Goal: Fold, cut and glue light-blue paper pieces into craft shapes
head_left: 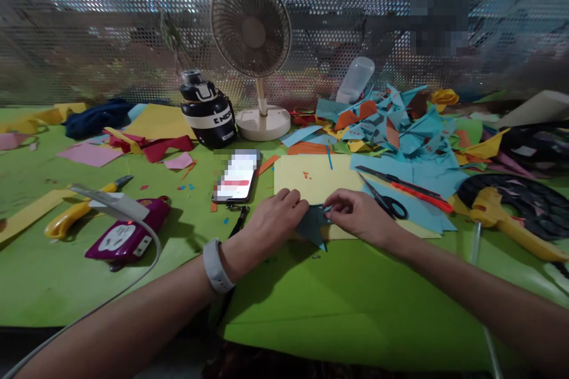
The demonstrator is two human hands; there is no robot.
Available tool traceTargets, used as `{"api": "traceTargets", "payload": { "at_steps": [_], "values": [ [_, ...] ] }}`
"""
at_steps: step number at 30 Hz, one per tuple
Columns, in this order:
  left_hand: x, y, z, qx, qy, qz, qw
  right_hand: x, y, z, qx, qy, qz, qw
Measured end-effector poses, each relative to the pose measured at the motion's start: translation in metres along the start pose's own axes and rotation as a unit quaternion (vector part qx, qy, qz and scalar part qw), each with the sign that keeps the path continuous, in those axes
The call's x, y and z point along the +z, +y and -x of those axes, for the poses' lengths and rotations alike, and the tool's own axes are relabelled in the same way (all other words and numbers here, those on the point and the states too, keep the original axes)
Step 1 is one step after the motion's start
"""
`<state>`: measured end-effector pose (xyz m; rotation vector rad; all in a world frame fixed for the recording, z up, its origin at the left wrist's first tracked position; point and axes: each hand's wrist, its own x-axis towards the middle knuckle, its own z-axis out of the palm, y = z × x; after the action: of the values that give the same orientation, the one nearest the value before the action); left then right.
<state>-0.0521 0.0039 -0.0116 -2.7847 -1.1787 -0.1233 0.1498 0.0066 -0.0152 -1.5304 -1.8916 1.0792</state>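
Note:
A small dark blue paper piece point(313, 230) lies over the front edge of a pale yellow sheet point(320, 172), between my two hands. My left hand point(278, 222), with a grey band at the wrist, rests on the paper's left side, fingers bent and pressed down on it. At its right side my right hand point(353, 213) has thumb and fingertips pinched together at the paper's edge. Small orange scraps point(307, 176) and a thin blue strip point(329, 157) lie on the yellow sheet. Black scissors point(386, 198) lie just beyond my right hand.
A phone point(237, 177), a black bottle point(208, 112) and a fan point(251, 29) stand or lie ahead. Cut blue and orange paper point(400, 124) is heaped at back right. A red-black cutter point(409, 186) is right; a purple power strip point(128, 234) and yellow-handled tool point(73, 219) are left.

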Motion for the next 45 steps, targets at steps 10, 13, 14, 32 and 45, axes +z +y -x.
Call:
{"api": "traceTargets", "payload": {
  "at_steps": [10,13,14,32,45],
  "values": [
    [0.004,0.010,0.014,-0.001,-0.019,-0.013,1.000,0.001,0.003,-0.010,0.032,-0.004,-0.028,0.999],
    [0.006,0.014,0.017,0.016,-0.025,-0.012,1.000,0.002,0.003,-0.010,0.023,0.009,-0.008,1.000],
    [0.006,0.014,0.017,0.018,-0.029,-0.010,0.999,0.003,0.003,-0.010,0.021,0.013,-0.003,1.000],
    [0.012,0.017,0.021,0.030,0.000,0.035,0.999,0.004,0.009,-0.016,-0.001,0.005,0.038,0.999],
    [0.008,0.022,0.023,0.023,0.050,0.064,0.996,0.004,0.004,-0.015,0.006,-0.002,0.066,0.998]
  ]
}}
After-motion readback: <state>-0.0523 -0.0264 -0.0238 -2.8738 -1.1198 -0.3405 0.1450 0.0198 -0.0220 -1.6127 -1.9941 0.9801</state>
